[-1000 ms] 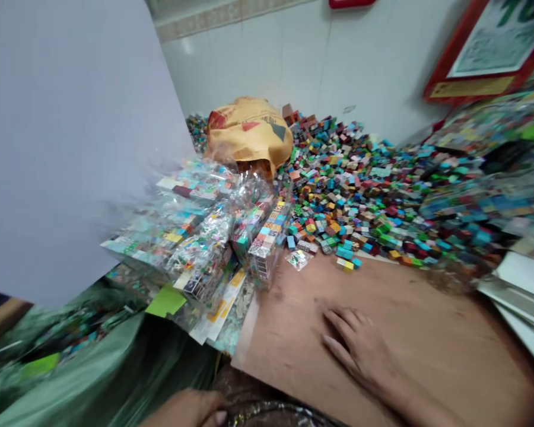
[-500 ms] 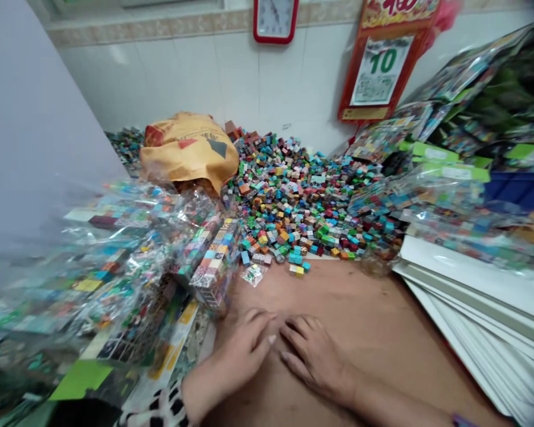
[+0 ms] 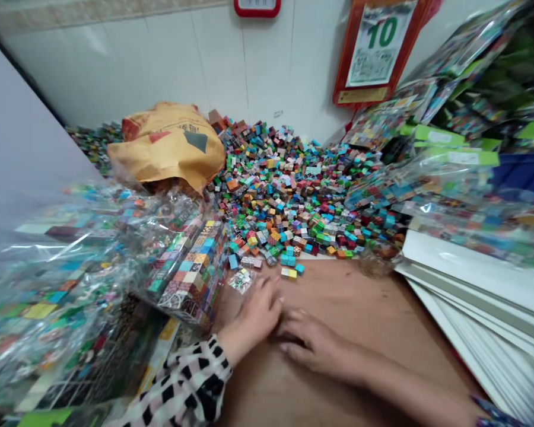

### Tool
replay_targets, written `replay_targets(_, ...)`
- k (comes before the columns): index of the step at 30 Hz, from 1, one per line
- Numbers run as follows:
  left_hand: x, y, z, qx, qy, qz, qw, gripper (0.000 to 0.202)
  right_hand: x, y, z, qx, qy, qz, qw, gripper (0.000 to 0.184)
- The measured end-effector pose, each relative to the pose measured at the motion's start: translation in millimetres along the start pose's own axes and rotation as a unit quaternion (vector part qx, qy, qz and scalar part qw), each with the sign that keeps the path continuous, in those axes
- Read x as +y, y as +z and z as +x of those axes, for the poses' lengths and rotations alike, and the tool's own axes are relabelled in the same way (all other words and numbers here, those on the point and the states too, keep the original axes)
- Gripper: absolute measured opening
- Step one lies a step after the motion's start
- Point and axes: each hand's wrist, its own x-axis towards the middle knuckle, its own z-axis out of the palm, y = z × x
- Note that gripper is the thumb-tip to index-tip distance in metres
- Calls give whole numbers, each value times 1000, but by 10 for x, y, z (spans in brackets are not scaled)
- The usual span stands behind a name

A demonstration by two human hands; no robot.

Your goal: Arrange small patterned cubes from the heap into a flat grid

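My left hand (image 3: 258, 308), below a black-and-pink patterned sleeve, is just above the brown board (image 3: 374, 320). Its fingers are stretched forward, slightly blurred, and I see nothing in them. Close to its fingertips are a small clear bag of tiny pieces (image 3: 242, 280) and a yellow-and-white block (image 3: 289, 273). My right hand (image 3: 309, 343) rests on the board beside it, loosely bent, the thumb apart from the fingers and nothing visible in it. Beyond both hands spreads a large heap of small coloured blocks (image 3: 289, 190).
Wrapped block stacks (image 3: 191, 267) and clear bags (image 3: 66, 290) crowd the left side. A yellow sack (image 3: 169, 145) lies behind them. White panels (image 3: 467, 296) are piled at right, with more bagged blocks (image 3: 463, 219) and a blue bin (image 3: 523, 172) behind. A calendar (image 3: 378, 53) hangs on the wall.
My left hand has moved forward, closer to the small clear bag and the heap. My right hand stays near its place on the board. The view has tilted downward and shifted.
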Motion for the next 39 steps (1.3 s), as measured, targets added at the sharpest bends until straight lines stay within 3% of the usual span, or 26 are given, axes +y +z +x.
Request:
replay_targets(4, 14, 107, -96, -7, -5, 37, 999, 53, 279, -282, 113, 74, 45, -27, 996, 17)
replay_targets(7, -15, 37, -149, -10, -30, 115, 993, 54, 462, -386, 149, 129, 71, -65, 987, 19)
replay_targets(9, -19, -10, -188, -38, -51, 153, 986, 56, 512, -387, 210, 132, 71, -80, 985, 18)
replay_targets(11, -5, -4, -247, -63, -62, 168, 982, 59, 486, -343, 340, 116, 66, -99, 986, 17)
replay_targets(14, 22, 100, -358, -48, -49, 174, 982, 62, 333, -223, 661, 81, 67, -123, 987, 18)
replay_targets(21, 6, 233, -459, -5, 14, 169, 986, 46, -85, 57, 1333, 22, 165, -206, 964, 33)
replay_targets(28, 7, 236, -451, -9, 14, 145, 989, 46, -45, 122, 1348, 27, 155, -171, 973, 34)
replay_targets(32, 62, 204, -445, -26, -7, 138, 990, 48, 66, 109, 1278, 28, 114, -132, 984, 18)
replay_targets(36, 66, 184, -432, -15, -4, 160, 987, 55, 142, -134, 1419, 113, 83, -43, 989, 20)
replay_targets(39, 32, 203, -429, -37, -15, 174, 984, 58, 200, -414, 1750, 207, 103, -64, 971, 8)
